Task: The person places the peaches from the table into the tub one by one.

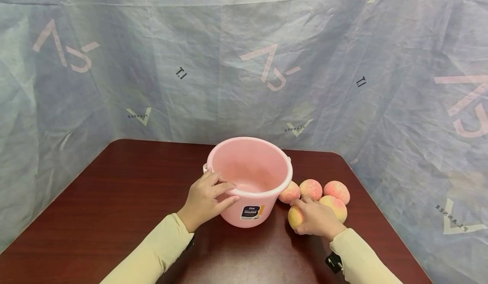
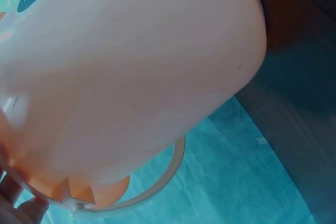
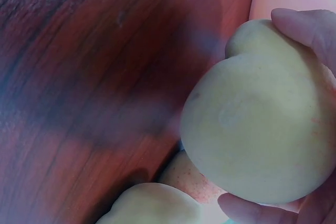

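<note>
A pink bucket (image 1: 244, 210) stands upright on the table, its inside partly visible in the head view. My left hand (image 1: 207, 197) grips the near left part of its rim, thumb outside and fingers over the edge. To the right of the bucket, my right hand (image 1: 318, 218) holds a yellowish peach (image 1: 295, 217), which also fills much of the right wrist view (image 3: 257, 119). Close around that hand lie more peaches: a pink one (image 1: 289, 193) against the bucket, a second pink one (image 1: 311, 189), a third (image 1: 337, 191), and a yellow-pink one (image 1: 337, 207) partly behind the hand.
The dark red-brown table (image 1: 114, 203) has its right edge just past the peaches. Grey printed sheeting (image 1: 221, 63) hangs behind and on both sides. The bucket's white handle (image 2: 170, 169) hangs on its far side in the left wrist view.
</note>
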A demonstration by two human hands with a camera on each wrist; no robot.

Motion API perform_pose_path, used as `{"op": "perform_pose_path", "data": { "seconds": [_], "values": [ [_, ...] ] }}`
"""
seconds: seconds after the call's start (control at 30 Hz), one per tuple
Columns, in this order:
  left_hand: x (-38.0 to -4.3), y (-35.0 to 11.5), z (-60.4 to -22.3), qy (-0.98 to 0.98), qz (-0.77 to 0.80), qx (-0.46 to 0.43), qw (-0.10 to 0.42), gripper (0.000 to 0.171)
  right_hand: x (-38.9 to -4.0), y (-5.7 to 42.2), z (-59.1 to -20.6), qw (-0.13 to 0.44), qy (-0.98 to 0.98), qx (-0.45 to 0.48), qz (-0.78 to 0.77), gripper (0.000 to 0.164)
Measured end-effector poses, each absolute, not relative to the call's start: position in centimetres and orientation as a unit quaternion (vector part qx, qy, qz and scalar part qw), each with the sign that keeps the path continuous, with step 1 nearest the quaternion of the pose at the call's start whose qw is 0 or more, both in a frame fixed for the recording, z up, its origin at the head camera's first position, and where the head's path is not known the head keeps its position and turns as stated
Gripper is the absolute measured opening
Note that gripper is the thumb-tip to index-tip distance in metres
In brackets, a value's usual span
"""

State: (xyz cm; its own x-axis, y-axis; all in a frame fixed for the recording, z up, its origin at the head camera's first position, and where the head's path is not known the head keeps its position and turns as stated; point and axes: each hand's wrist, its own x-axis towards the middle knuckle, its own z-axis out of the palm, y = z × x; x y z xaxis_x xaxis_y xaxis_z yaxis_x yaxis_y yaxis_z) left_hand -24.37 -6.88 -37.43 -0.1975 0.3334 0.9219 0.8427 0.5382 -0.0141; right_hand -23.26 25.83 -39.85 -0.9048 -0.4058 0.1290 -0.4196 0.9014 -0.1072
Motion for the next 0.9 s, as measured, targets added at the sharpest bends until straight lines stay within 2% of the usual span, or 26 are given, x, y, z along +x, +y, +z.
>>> {"op": "perform_pose_path", "data": {
  "seconds": [0.43,0.57,0.77,0.9],
  "values": [
    [-24.34,-7.06,-37.28,-0.733,-0.259,-0.415,0.474,0.033,-22.93,25.85,-39.85,0.055,-0.972,0.216,0.071,0.059],
    [-24.38,-7.09,-37.42,-0.734,-0.255,-0.411,0.476,0.029,-23.03,25.97,-39.97,0.085,-0.966,0.234,0.072,0.056],
    [-24.58,-7.05,-37.70,-0.726,-0.249,-0.405,0.496,0.039,-23.13,26.04,-40.05,0.148,-0.952,0.259,0.070,0.051],
    [-24.62,-7.01,-37.98,-0.715,-0.255,-0.405,0.509,0.040,-23.02,26.07,-40.13,0.167,-0.948,0.261,0.071,0.051]
  ]
}}
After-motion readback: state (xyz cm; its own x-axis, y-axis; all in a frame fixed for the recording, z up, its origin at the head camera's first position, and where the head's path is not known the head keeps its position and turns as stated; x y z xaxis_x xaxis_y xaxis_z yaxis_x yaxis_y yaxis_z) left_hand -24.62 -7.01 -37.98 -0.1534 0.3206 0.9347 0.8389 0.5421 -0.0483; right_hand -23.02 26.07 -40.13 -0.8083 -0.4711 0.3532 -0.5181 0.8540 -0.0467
